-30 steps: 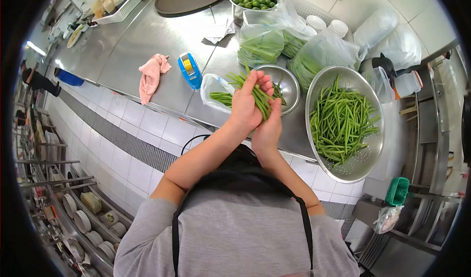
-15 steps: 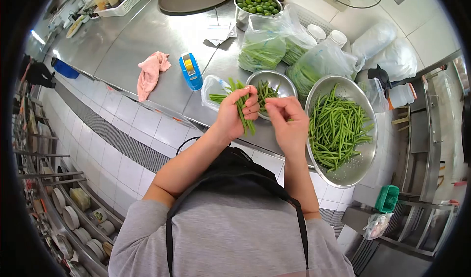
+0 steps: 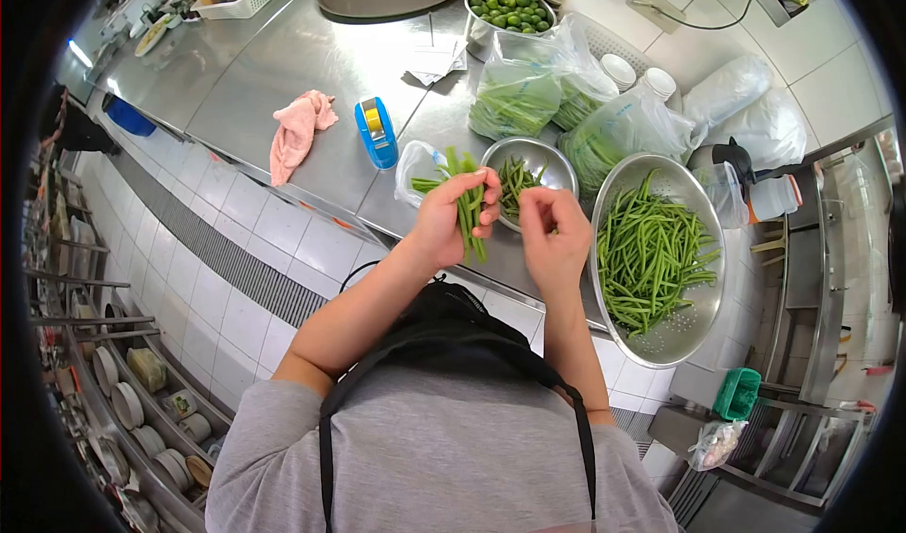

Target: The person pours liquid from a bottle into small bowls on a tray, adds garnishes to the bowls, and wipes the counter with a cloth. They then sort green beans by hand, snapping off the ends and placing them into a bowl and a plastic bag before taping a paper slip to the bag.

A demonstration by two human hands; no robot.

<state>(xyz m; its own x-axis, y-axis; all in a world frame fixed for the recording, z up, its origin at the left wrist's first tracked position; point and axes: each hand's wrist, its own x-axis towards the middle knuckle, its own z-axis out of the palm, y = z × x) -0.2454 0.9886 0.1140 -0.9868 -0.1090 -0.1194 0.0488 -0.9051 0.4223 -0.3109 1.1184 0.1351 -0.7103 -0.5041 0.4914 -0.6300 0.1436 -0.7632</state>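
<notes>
The left hand is clenched round a bunch of green beans. Its long axis runs away from the body toward the counter: cut ends point down past the palm, and loose tips fan out above the fingers. The right hand is curled just beside it, thumb and forefinger pinched together. Whether anything sits between them is too small to tell.

Both hands are over the near rim of a small steel bowl holding a few beans. A clear bag with more beans lies left of it, and a large colander heaped with beans is on the right. Beyond are bagged beans and a bowl of limes.

A second ago the hands were joined on the bunch — now they are apart.
</notes>
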